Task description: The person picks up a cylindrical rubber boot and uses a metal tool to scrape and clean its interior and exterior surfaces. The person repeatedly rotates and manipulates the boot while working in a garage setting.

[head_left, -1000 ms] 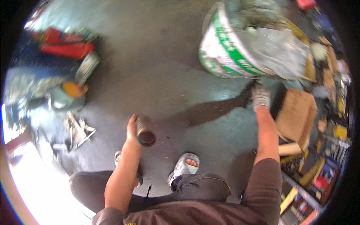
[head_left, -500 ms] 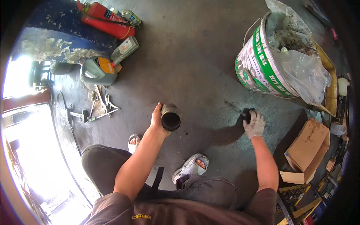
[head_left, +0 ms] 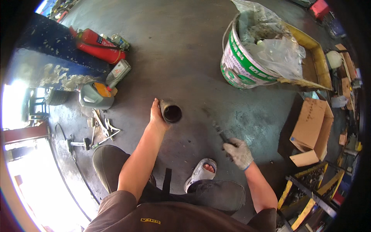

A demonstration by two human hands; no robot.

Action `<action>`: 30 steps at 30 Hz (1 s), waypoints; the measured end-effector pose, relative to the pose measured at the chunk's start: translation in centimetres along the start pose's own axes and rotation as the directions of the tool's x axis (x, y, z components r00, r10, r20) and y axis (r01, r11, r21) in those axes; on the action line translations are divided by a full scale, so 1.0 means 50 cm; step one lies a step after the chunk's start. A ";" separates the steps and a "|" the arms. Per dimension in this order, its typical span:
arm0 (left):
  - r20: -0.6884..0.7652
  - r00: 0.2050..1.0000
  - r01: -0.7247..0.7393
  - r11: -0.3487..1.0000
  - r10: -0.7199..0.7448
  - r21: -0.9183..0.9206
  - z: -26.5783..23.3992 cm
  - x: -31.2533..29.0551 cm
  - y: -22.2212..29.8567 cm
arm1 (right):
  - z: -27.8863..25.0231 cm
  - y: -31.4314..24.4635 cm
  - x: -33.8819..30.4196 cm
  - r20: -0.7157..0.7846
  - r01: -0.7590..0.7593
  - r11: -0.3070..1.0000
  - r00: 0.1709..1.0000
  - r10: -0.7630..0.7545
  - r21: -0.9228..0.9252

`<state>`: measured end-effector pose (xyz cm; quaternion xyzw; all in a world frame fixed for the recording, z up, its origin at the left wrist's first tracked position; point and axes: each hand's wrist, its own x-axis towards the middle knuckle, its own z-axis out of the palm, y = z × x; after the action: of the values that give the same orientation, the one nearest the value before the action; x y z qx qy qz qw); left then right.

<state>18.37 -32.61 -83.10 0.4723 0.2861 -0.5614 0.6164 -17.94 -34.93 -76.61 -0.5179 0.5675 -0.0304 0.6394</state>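
A dark tool [head_left: 221,134] is gripped in the gloved right hand [head_left: 239,152], its tip blurred. Farther out, a tube [head_left: 166,105] is held in the left hand [head_left: 157,117] above the floor [head_left: 174,58]. Beyond, a bucket [head_left: 241,62] is seen.

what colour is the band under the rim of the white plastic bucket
Green; the band shows best in the head view.
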 end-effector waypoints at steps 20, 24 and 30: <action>0.243 0.968 0.087 0.991 -0.060 -0.105 -0.020 0.079 -0.003 | 0.286 -0.295 0.000 0.287 0.309 0.425 0.951 -0.116 -0.851; 0.246 0.967 0.109 0.980 -0.066 -0.164 -0.044 0.123 0.007 | 0.307 -0.321 0.004 0.212 0.216 0.613 0.974 -0.080 -0.760; 0.322 0.934 0.154 0.988 -0.155 0.029 -0.077 0.146 0.006 | 0.341 -0.338 0.010 -0.004 -0.114 0.868 0.992 0.128 -0.483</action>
<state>20.87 -32.22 -91.00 0.3511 0.2164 -0.6784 0.6080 4.43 -32.35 -68.27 -0.6247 0.5792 0.1592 0.4989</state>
